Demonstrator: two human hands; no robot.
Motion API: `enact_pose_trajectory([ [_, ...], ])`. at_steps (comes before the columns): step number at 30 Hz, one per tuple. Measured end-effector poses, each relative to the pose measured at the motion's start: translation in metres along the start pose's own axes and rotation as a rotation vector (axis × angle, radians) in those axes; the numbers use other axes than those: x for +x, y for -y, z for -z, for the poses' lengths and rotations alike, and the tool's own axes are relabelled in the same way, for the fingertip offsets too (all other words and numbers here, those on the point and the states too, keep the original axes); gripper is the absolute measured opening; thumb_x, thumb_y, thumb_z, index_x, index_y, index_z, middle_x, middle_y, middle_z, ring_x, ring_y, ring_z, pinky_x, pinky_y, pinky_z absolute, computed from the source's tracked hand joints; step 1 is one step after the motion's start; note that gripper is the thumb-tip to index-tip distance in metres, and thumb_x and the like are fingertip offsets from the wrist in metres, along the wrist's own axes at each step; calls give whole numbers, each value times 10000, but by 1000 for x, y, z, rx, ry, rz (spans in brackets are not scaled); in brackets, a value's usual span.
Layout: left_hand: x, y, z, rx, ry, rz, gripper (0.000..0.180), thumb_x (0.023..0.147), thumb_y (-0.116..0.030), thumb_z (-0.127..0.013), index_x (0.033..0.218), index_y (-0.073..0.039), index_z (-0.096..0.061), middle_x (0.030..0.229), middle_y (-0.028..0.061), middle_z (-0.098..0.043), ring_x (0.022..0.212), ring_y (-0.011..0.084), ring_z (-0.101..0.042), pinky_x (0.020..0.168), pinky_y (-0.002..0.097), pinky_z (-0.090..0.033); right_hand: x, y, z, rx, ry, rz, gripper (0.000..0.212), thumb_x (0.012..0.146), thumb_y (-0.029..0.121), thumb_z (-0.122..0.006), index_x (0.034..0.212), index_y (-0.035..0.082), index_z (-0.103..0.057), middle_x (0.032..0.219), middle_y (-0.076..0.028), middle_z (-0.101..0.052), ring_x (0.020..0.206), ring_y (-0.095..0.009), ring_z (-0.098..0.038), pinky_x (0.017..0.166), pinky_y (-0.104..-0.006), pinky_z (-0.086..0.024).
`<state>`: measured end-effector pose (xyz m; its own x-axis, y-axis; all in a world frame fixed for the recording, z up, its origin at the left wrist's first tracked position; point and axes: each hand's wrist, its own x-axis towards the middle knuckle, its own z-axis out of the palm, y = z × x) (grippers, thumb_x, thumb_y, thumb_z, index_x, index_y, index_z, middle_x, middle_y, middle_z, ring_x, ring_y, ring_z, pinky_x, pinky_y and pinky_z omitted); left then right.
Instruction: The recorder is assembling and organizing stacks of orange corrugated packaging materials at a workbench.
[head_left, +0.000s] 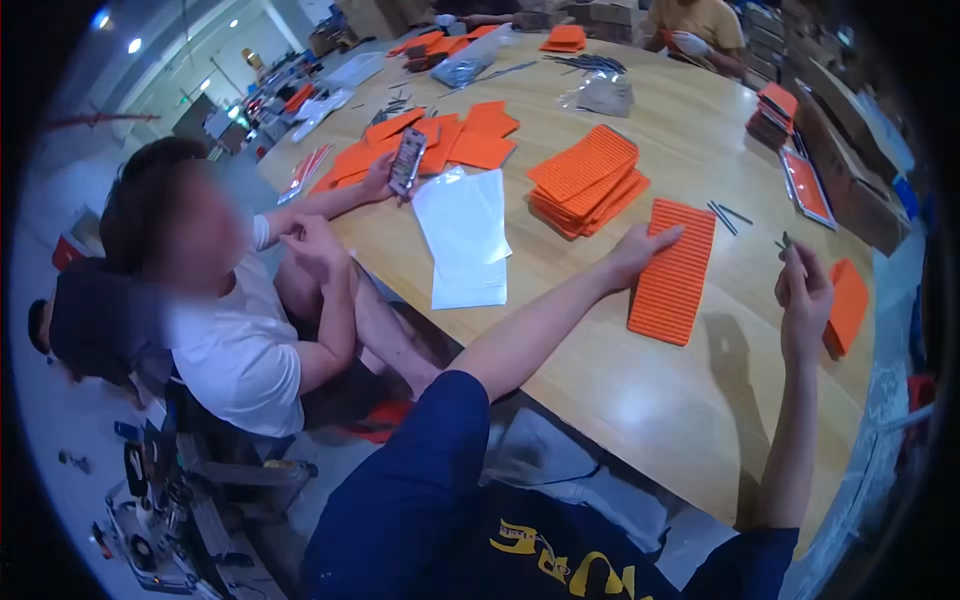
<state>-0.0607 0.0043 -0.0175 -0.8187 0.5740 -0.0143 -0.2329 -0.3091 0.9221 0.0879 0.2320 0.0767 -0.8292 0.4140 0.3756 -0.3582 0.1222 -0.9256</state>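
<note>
My left hand (643, 254) grips the left edge of an orange ribbed pad (674, 275), thumb on top and the other fingers partly hidden. The pad is a long rectangle with crosswise ridges, lying at or just above the table. To the right, my right hand (806, 292) is raised and pinches a short, thin dark stick (783, 246) between its fingertips. A few similar thin dark sticks (730, 217) lie on the table between my hands. Beyond my left hand is a stack of orange ribbed pads (585, 180).
White sheets or bags (465, 235) lie left of the stack, with loose orange pads (450, 140) behind. A folded orange piece (847, 308) sits right of my right hand. Cardboard boxes (850, 165) line the right edge. A seated person (250, 340) holds a phone (406, 162) at the left; another person (700, 30) works opposite.
</note>
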Motion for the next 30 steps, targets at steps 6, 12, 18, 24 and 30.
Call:
enact_pose_trajectory([
  [6, -3, 0, -6, 162, 29, 21, 279, 957, -213, -698, 1107, 22, -684, 966, 110, -726, 770, 152, -678, 675, 287, -576, -13, -11, 2, -53, -3, -97, 285, 1023, 163, -617, 1248, -9, -648, 952, -22, -610, 650, -49, -435, 555, -181, -330],
  [12, -52, -19, -38, 179, 170, 188, 243, 962, -177, -681, 1095, 26, -667, 898, 87, -714, 735, 131, -662, 651, 263, -545, -45, -34, 10, 95, -4, -86, 224, 1009, 117, -635, 1182, -20, -673, 987, -79, -670, 779, -107, -564, 717, -227, -482],
  [18, -45, -15, -49, 380, 373, 30, 238, 960, -190, -687, 1044, 33, -691, 868, 84, -719, 730, 135, -654, 655, 257, -528, -53, -35, 29, 44, -25, 27, 192, 1022, 96, -625, 1179, -9, -661, 1009, -74, -688, 919, -148, -626, 874, -264, -515],
  [24, -56, -12, -49, 453, 418, -29, 232, 953, -187, -691, 1016, 36, -703, 875, 98, -727, 724, 140, -655, 663, 255, -525, -60, -45, 32, 90, 43, 96, 165, 1029, 92, -612, 1159, 1, -658, 1066, -74, -674, 993, -149, -616, 938, -279, -493],
  [30, -56, -20, -48, 478, 470, -56, 238, 949, -197, -692, 1010, 32, -706, 860, 96, -725, 708, 144, -653, 658, 259, -526, -59, -48, 23, 161, 92, 100, 148, 1027, 81, -608, 1143, 7, -661, 1117, -78, -647, 1042, -145, -592, 955, -277, -465],
])
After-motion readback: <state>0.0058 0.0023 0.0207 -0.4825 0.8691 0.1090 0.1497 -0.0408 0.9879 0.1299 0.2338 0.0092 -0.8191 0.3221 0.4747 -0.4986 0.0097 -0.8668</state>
